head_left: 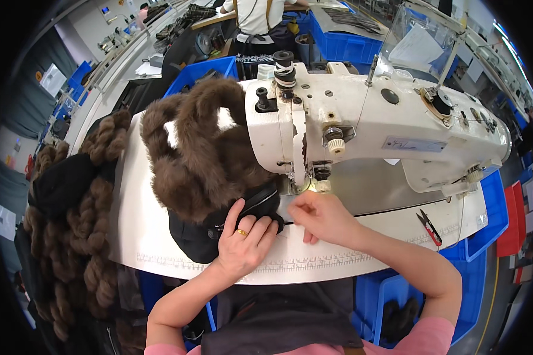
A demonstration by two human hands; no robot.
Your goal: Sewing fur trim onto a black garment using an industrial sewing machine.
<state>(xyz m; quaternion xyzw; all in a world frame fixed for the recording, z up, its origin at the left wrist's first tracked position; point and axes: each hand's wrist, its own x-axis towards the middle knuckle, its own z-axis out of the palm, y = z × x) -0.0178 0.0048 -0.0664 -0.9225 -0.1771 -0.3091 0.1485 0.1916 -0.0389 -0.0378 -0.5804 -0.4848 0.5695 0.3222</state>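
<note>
My left hand (246,244), with a ring on one finger, rests on a black garment piece (189,239) with a metal zipper (260,201). Its index finger reaches forward; the other fingers bend over the cloth, and the thumb is hidden. Brown fluffy fur trim (198,151) is bunched on top of the cloth, left of the sewing machine's (361,112) needle area. Just right of the garment's edge, my right hand (323,216) is closed in a pinch close to the presser foot. Whatever lies between its fingertips is too small to make out.
Red-and-black thread snips (430,229) lie on the white table (337,260) to the right. More brown fur and black pieces (71,225) hang at the left. Blue bins (370,302) stand below and behind. Another person (256,26) works at the far side.
</note>
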